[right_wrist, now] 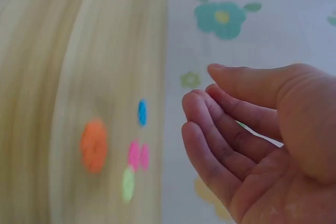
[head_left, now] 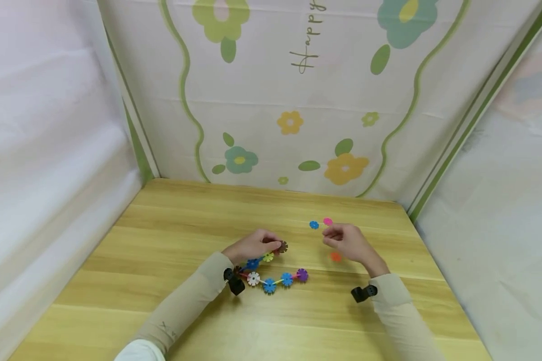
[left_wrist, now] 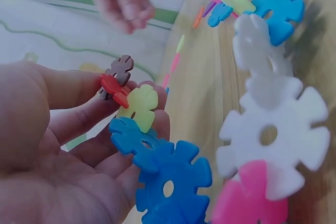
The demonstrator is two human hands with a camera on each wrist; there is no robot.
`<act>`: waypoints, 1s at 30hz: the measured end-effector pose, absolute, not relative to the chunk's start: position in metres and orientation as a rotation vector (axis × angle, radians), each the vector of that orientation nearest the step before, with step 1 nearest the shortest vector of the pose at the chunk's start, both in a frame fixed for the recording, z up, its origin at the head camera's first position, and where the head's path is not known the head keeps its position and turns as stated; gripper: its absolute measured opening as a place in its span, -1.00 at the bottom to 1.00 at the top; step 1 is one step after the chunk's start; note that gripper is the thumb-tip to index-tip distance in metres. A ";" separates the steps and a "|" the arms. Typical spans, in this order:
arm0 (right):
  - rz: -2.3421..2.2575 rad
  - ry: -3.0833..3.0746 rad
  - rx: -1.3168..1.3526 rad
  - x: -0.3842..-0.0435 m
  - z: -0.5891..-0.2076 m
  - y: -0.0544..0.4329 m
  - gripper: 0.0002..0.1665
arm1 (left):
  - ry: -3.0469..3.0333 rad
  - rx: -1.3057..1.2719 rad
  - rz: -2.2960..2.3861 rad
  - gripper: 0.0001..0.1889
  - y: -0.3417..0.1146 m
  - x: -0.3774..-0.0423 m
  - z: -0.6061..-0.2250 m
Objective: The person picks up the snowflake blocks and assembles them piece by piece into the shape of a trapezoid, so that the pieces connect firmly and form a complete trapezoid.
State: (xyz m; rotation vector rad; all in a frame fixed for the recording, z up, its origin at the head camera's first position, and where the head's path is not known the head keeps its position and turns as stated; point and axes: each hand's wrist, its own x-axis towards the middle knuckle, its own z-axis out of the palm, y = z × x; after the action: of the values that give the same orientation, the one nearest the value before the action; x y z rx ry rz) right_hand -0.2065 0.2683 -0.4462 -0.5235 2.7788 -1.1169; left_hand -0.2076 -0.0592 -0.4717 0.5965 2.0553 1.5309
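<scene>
My left hand [head_left: 253,246] pinches one end of a chain of notched plastic snowflake discs between thumb and fingers. At that end are a brown disc [left_wrist: 122,69] and a red disc [left_wrist: 113,90], followed by yellow-green and blue ones. From there the chain bends back past a white disc [head_left: 253,279] and blue discs to a purple disc [head_left: 302,275]. To the right, my right hand [head_left: 351,244] hovers over the table, its fingers loosely bent and nothing between them. Below its fingers lies an orange disc [head_left: 335,256].
Loose discs lie beyond the right hand, among them a blue disc [head_left: 313,225] and a pink disc [head_left: 327,221]. The right wrist view also shows a pale green disc [right_wrist: 128,184]. Flower-printed cloth [head_left: 253,100] stands behind the wooden table [head_left: 198,215], with white cloth on both sides.
</scene>
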 end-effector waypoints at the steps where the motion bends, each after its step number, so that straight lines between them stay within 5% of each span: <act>1: -1.085 2.790 -0.503 -0.208 -0.450 0.276 -0.73 | 2.054 0.589 1.539 -0.70 -0.060 -0.207 -0.472; 11: -0.979 2.785 -0.338 -0.205 -0.489 0.307 -0.63 | 2.084 0.567 1.565 -0.72 -0.063 -0.204 -0.477; 19: -0.973 2.786 -0.332 -0.205 -0.494 0.305 -0.82 | 2.080 0.556 1.586 -0.75 -0.062 -0.203 -0.475; 30: -1.196 2.761 -0.598 -0.216 -0.481 0.267 -0.88 | 2.137 0.537 1.585 -0.77 -0.062 -0.201 -0.474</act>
State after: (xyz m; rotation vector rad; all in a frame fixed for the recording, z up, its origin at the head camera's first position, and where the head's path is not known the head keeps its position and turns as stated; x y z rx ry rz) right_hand -0.2159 0.2668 -0.4813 -0.5976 2.7613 -1.1963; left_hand -0.2008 -0.0621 -0.4744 0.5365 2.1371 1.5854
